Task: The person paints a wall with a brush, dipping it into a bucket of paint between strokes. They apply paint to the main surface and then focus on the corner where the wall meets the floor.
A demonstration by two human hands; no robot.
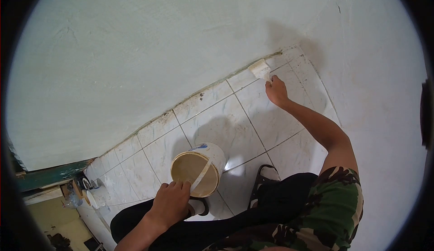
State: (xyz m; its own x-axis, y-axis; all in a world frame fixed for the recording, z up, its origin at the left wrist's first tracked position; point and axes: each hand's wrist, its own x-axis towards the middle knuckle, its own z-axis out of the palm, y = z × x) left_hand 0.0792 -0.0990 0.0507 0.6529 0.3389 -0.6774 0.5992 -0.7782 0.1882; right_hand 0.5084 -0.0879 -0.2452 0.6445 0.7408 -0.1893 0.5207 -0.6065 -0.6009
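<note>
My right hand (276,90) is closed round the handle of a wide, pale paintbrush (260,69). The brush head is close to the line where the wall meets the tiles, near the corner. Low in the view, my left hand (172,201) is closed at the near rim of a white bucket (216,155), beside the lower end of its white strap handle (201,175). The bucket tilts toward me and shows a beige, stained inside. My left fingertips are partly hidden at the rim.
A pale wall (135,61) runs along the left and top, with a stained strip at its foot. White floor tiles (244,115) lie between it and the right wall (379,160). My sandalled foot (267,175) is beside the bucket. Containers (96,197) stand near a green frame (49,179).
</note>
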